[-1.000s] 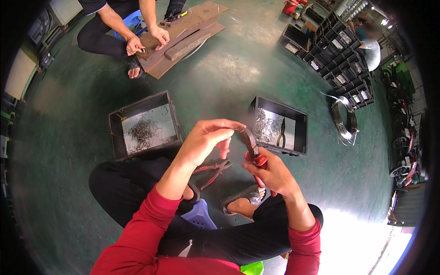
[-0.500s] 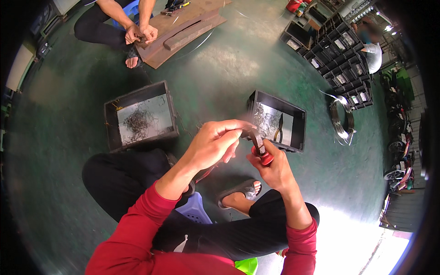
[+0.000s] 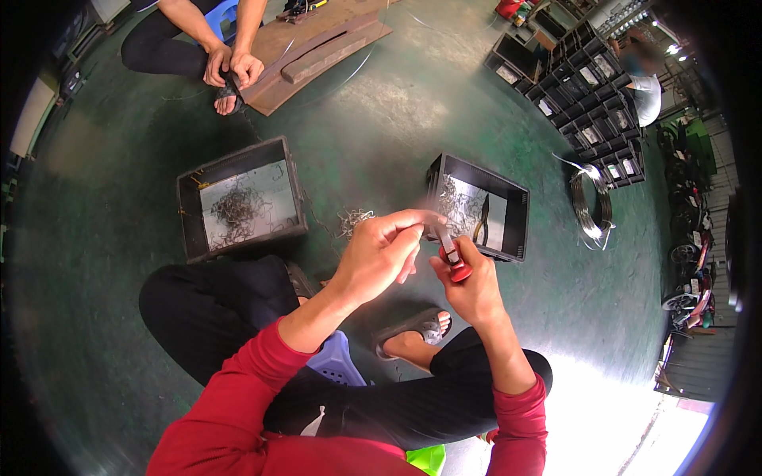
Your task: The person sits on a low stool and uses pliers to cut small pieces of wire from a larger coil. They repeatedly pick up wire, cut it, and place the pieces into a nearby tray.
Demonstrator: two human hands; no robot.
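My right hand [image 3: 476, 289] is closed round red-handled pliers [image 3: 451, 252], whose metal jaws point up toward my left hand [image 3: 377, 258]. The left thumb and forefinger pinch together right at the jaws; what sits between them is too small and blurred to make out. Behind my hands stands a black crate [image 3: 520, 226] with small bent wire pieces [image 3: 456, 208] and a second pair of pliers [image 3: 483, 222] in it. To the left, another black crate [image 3: 298, 190] holds a tangle of wire hooks [image 3: 236, 211]. A small heap of wire pieces [image 3: 355, 220] lies on the floor between the crates.
Across the green floor, a co-worker's hands [image 3: 228, 65] are beside a brown board [image 3: 266, 101] with a curved bar [image 3: 333, 55] on it. Stacked black crates [image 3: 583, 91] and a wire coil [image 3: 591, 202] stand to the right. A bluish plastic stool [image 3: 339, 361] shows below my left arm.
The pliers have turned slightly in my right hand, and my left hand has shifted a little. The co-worker's hands have moved left and apart. My view has shifted slightly.
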